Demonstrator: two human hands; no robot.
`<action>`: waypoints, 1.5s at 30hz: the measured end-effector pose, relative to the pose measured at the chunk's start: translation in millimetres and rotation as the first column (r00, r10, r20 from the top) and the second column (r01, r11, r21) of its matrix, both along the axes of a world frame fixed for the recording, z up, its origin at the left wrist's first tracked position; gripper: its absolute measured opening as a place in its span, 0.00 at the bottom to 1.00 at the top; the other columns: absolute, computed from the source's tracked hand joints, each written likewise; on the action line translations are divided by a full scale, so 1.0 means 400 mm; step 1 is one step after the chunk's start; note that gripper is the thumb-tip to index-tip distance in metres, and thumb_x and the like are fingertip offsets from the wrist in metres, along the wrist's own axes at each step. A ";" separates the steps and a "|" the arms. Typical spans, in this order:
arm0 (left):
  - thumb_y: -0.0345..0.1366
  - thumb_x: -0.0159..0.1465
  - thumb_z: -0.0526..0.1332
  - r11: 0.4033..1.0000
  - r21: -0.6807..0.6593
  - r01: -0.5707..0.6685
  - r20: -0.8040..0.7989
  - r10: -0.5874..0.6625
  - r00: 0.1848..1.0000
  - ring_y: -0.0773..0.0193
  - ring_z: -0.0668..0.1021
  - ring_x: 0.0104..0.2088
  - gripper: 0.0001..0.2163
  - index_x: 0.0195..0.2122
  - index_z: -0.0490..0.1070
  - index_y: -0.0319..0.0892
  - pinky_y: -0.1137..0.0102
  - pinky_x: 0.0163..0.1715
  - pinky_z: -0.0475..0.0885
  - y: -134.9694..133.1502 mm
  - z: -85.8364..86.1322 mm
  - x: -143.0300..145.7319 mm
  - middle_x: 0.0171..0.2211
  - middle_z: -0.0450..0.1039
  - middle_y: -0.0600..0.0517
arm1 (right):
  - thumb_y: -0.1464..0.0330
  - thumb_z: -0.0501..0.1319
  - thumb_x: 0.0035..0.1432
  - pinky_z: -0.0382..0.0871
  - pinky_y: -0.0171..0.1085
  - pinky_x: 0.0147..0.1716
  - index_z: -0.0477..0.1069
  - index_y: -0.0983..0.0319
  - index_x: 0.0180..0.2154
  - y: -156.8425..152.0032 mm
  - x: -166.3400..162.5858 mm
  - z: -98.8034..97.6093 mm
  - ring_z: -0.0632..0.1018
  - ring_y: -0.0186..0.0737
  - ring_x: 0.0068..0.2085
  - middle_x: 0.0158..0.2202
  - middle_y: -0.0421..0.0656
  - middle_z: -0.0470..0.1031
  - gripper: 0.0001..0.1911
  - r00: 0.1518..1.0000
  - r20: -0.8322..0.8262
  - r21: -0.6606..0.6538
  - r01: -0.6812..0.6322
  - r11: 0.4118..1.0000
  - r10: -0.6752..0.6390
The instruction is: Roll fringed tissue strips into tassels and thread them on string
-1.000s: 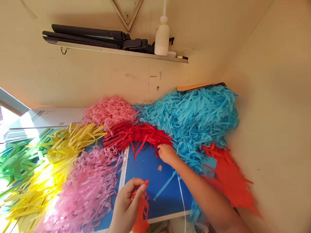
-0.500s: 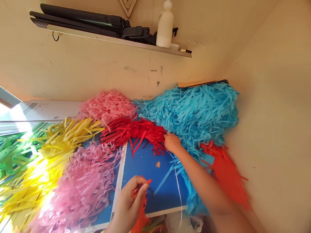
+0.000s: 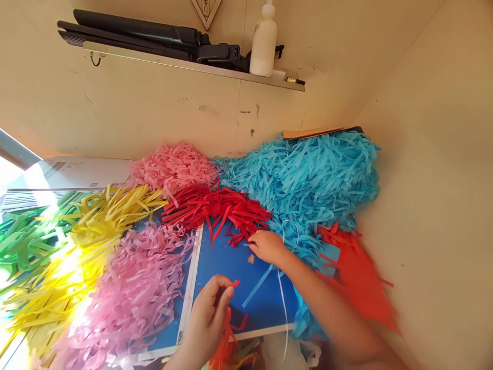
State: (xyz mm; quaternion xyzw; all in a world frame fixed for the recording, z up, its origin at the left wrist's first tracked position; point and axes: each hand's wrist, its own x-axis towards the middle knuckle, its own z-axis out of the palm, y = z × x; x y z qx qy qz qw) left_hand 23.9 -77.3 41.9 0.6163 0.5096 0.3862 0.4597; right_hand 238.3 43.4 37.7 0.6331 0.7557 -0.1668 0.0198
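Note:
My left hand (image 3: 210,316) is closed in a pinch on an orange-red paper fringe; a short red end pokes out above the thumb. More of that orange fringe (image 3: 227,341) hangs below the fingers. My right hand (image 3: 269,249) has its fingers pinched low over the blue board (image 3: 227,267), with a thin light blue paper strip (image 3: 246,245) showing at the fingertips. Just beyond it lies a heap of red shredded paper (image 3: 215,205). A white cord (image 3: 283,293) runs down beside the right forearm, looping over the blue paper.
A large light blue paper heap (image 3: 319,174) fills the back right, beside orange-red paper (image 3: 358,277). Pink (image 3: 177,167), lilac (image 3: 138,288), yellow (image 3: 88,241) and green (image 3: 31,241) piles lie leftward. Above, a wall shelf (image 3: 185,67) holds a white bottle (image 3: 264,46) and black hair straighteners (image 3: 134,31).
My right hand has come away from the red paper edge, down and to the left over the board, the light blue strip at its fingertips. My left hand has risen slightly.

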 end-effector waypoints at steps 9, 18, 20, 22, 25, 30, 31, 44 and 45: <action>0.46 0.69 0.52 1.000 -0.007 0.006 0.002 -0.006 1.000 0.66 0.67 0.24 0.14 0.33 0.68 0.44 0.73 0.25 0.64 -0.008 0.002 0.012 0.25 0.66 0.55 | 0.74 0.53 0.62 0.70 0.45 0.39 0.67 0.67 0.60 0.079 0.063 -0.002 0.80 0.56 0.44 0.43 0.59 0.79 0.24 0.970 0.132 0.023 0.203 0.979 -0.204; 0.49 0.68 0.52 0.996 -0.075 -0.047 0.043 0.051 0.998 0.65 0.71 0.22 0.15 0.33 0.66 0.44 0.72 0.24 0.66 -0.002 -0.010 0.004 0.22 0.68 0.55 | 0.66 0.52 0.69 0.66 0.31 0.47 0.76 0.55 0.48 0.032 -0.041 -0.010 0.77 0.36 0.48 0.47 0.40 0.79 0.14 0.997 -0.074 0.134 0.012 0.991 -0.002; 0.51 0.68 0.52 0.989 -0.143 -0.033 0.094 0.047 0.994 0.65 0.71 0.21 0.16 0.33 0.65 0.44 0.72 0.23 0.66 -0.003 -0.010 0.017 0.20 0.68 0.56 | 0.66 0.53 0.69 0.66 0.31 0.46 0.77 0.54 0.46 0.039 -0.081 -0.024 0.77 0.36 0.47 0.47 0.40 0.78 0.14 0.995 -0.085 0.128 -0.043 0.991 0.054; 0.52 0.68 0.51 0.978 -0.204 -0.043 0.129 0.070 0.989 0.66 0.69 0.18 0.17 0.33 0.64 0.45 0.73 0.20 0.64 -0.007 -0.008 0.028 0.18 0.66 0.57 | 0.67 0.52 0.69 0.68 0.35 0.43 0.78 0.58 0.45 0.058 -0.111 -0.035 0.78 0.41 0.45 0.46 0.45 0.78 0.15 0.996 -0.059 0.120 -0.052 0.991 0.060; 0.54 0.66 0.53 0.972 -0.223 -0.075 0.135 0.107 0.985 0.67 0.66 0.17 0.17 0.33 0.65 0.44 0.74 0.18 0.60 -0.011 -0.003 0.031 0.18 0.61 0.60 | 0.69 0.53 0.67 0.68 0.38 0.40 0.78 0.63 0.42 0.091 -0.131 -0.038 0.78 0.46 0.43 0.44 0.51 0.77 0.14 0.998 -0.013 0.101 -0.055 0.993 0.057; 0.54 0.66 0.55 0.974 -0.190 -0.123 0.125 0.149 0.981 0.68 0.65 0.20 0.17 0.34 0.66 0.44 0.74 0.20 0.61 0.000 -0.015 0.000 0.21 0.60 0.59 | 0.69 0.55 0.67 0.67 0.37 0.40 0.76 0.61 0.43 0.104 -0.110 -0.018 0.78 0.45 0.45 0.44 0.48 0.78 0.11 0.999 -0.016 0.082 -0.050 0.995 0.051; 0.54 0.66 0.55 0.973 -0.195 -0.126 0.129 0.153 0.980 0.68 0.65 0.20 0.17 0.34 0.66 0.44 0.74 0.21 0.61 0.005 -0.020 -0.006 0.21 0.61 0.59 | 0.69 0.55 0.67 0.66 0.37 0.40 0.75 0.60 0.45 0.102 -0.101 -0.013 0.78 0.44 0.46 0.45 0.47 0.78 0.11 0.999 -0.025 0.081 -0.036 0.996 0.038; 0.51 0.63 0.60 0.977 -0.204 -0.068 0.162 0.102 0.982 0.68 0.68 0.22 0.16 0.34 0.72 0.42 0.75 0.22 0.64 0.026 -0.007 -0.020 0.24 0.68 0.56 | 0.69 0.62 0.57 0.76 0.35 0.36 0.79 0.59 0.36 -0.170 -0.076 0.084 0.80 0.37 0.35 0.39 0.41 0.76 0.07 0.528 -0.838 -0.117 0.081 0.990 -0.142; 0.51 0.62 0.61 0.977 -0.204 -0.058 0.154 0.091 0.984 0.68 0.69 0.23 0.16 0.33 0.73 0.41 0.74 0.23 0.65 0.023 -0.001 -0.017 0.24 0.70 0.55 | 0.68 0.64 0.55 0.77 0.36 0.34 0.79 0.59 0.35 -0.209 -0.083 0.076 0.80 0.38 0.35 0.39 0.42 0.76 0.06 0.374 -0.906 -0.183 0.081 0.980 -0.200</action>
